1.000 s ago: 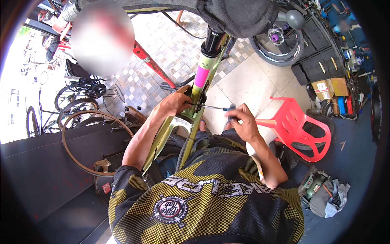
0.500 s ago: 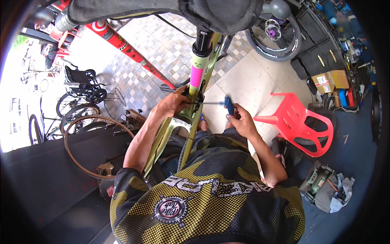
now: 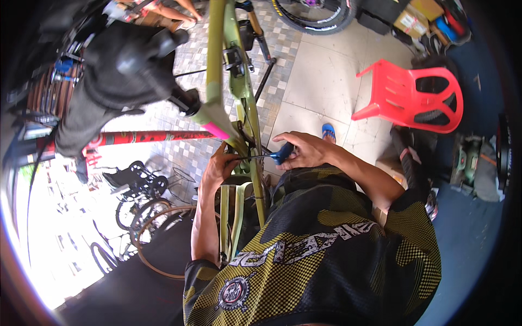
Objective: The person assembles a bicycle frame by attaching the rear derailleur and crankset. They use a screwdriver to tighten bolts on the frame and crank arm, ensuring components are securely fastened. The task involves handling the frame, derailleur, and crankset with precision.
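A blue-handled T-handle wrench (image 3: 283, 154) lies level across the yellow-green bicycle frame (image 3: 216, 54), its thin dark shaft pointing left. My right hand (image 3: 307, 150) is closed around the handle. At the shaft's far end, the fingers of my left hand (image 3: 218, 164) are pinched together beside the frame; the tip is hidden there. Just above my left hand is a pink band (image 3: 218, 130) on the frame's light tube. A dark cloth-like cover (image 3: 122, 70) wraps a bulky, blurred part at the upper left.
A red pole (image 3: 157, 137) runs in from the left to the frame. To the right stands a red plastic chair (image 3: 392, 92). A bicycle wheel (image 3: 321, 24) and cardboard boxes (image 3: 411, 23) are at the back. Several bikes and a bare rim (image 3: 142, 239) fill the lower left. Another person's legs (image 3: 171, 12) show at top.
My view has swung, so the frame and pole sit at new angles. My right hand and the wrench handle are closer to the frame and my left hand; the right hand's grip has turned.
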